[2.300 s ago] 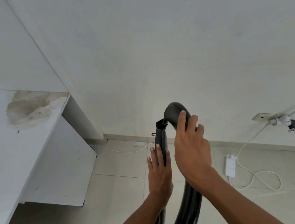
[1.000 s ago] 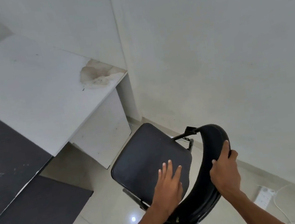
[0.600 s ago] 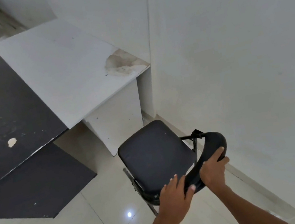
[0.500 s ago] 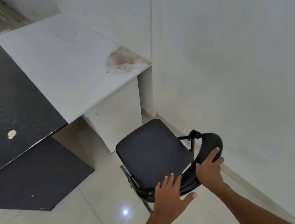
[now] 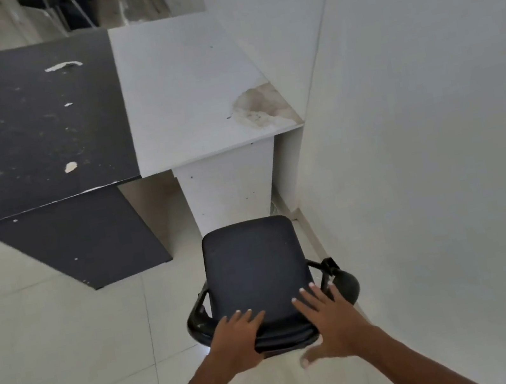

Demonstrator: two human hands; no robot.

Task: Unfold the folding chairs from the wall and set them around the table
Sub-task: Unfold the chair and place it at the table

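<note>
- The folding chair point(image 5: 254, 265) has been swinging round in the last half second. Its seat point(image 5: 248, 253), askew before, is now pointing straight at the tables, and the right hand point(image 5: 330, 323) has come off the backrest's far end.
- The right hand's fingers point(image 5: 310, 299) are lying straight and spread over the seat's rear edge, clasping nothing. The thumb is splaying out behind, blurred.
- The left hand point(image 5: 238, 335) is resting beside it, fingers point(image 5: 242, 316) flat across the curved backrest point(image 5: 200, 326) and reaching onto the seat, likewise relaxed, not clenched.
- Two hands, then, are both sitting at the back of one black chair, which is standing unfolded on the pale tiled floor point(image 5: 50, 326).
- The chair is standing just in front of the white table point(image 5: 187, 85), close beside the wall point(image 5: 435, 127) on the right.
- Two tabletops are butting edge to edge: the white one, stained at its near right corner, and a black table point(image 5: 27, 129) to its left, chipped in pale spots.
</note>
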